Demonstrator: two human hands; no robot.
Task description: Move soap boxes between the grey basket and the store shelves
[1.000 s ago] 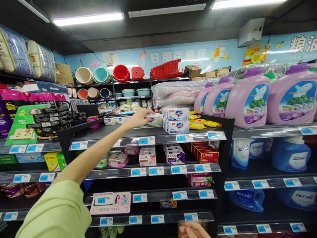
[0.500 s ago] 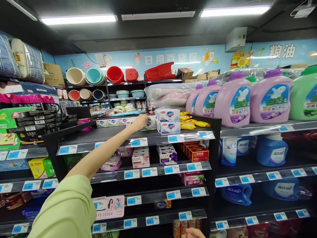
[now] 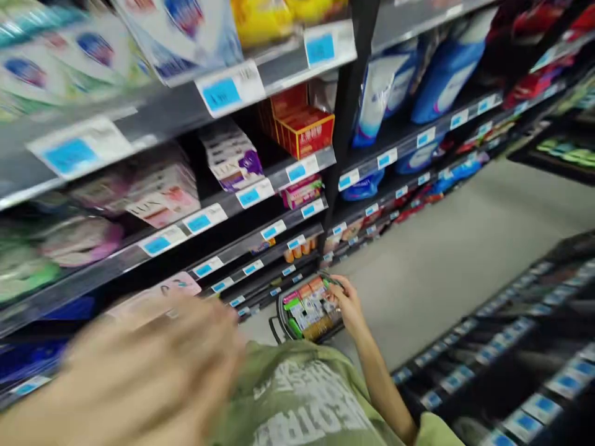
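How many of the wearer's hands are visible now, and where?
2. The left hand, motion-blurred, is large at lower left; the right hand is at the right edge of the basket. Neither is fully hidden, though some fingers are unclear.

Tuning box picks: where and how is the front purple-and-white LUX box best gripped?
Probably by its two short ends, coming straight in from the front. The front purple-and-white LUX box shows its long face at the shelf's edge; similar boxes behind it hinder a front-to-back pinch, while dark gaps flank its ends. Its edges are blurred.
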